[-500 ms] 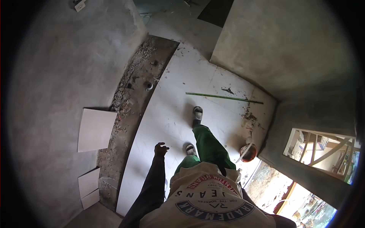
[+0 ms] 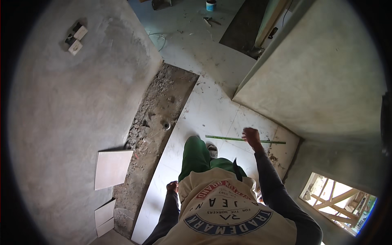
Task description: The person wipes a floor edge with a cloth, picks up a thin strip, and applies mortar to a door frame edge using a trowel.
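My right hand (image 2: 250, 136) swings out in front of me, its fingers curled in with nothing seen in them. Below it on the white tiled floor (image 2: 192, 118) lies a long thin green bar (image 2: 228, 138); the hand overlaps it in view and no grip on it shows. My left hand (image 2: 172, 186) hangs low beside my left hip, fingers curled and nothing visible in them. One foot in a grey sandal (image 2: 212, 151) stands on the tiles near the bar; the other foot is hidden below my green trouser leg (image 2: 193, 157).
Left of the tiles runs a strip of bare rubble (image 2: 147, 118) with a pipe end (image 2: 166, 126). Cut tiles (image 2: 114, 169) lean on the left wall. Farther off are a paint bucket (image 2: 210, 5), a tool (image 2: 210, 21) and a dark doorway mat (image 2: 241, 30). A window opening (image 2: 337, 200) is at right.
I have stepped forward, bringing the bar nearer in view. My right hand has come into sight; my left hand has dropped back and curled. The bucket at lower right is now out of view.
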The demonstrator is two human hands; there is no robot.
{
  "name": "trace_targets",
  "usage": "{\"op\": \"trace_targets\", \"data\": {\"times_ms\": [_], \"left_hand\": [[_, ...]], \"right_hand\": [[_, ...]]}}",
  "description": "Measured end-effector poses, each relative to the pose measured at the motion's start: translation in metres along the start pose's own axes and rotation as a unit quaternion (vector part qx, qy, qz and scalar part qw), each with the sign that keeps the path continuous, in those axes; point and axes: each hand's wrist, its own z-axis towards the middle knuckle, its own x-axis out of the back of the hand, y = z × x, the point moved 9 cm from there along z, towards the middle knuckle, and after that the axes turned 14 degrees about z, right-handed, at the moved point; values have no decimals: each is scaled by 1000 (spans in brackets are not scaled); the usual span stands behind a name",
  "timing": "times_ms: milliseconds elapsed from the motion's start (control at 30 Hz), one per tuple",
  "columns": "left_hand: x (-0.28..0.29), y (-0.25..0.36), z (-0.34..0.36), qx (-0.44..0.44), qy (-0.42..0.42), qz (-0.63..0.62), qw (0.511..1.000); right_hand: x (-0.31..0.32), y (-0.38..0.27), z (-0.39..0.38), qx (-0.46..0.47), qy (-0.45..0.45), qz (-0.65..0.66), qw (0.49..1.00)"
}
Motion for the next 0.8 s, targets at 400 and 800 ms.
{"op": "trace_targets", "data": {"times_ms": [400,800], "left_hand": [[-16,355,163,-137,-43,251,957],[53,938,252,-242,-30,-106,964]], "right_hand": [[-27,38,168,93,-158,-608,773],[-47,-20,234,-305,131,-59,941]]}}
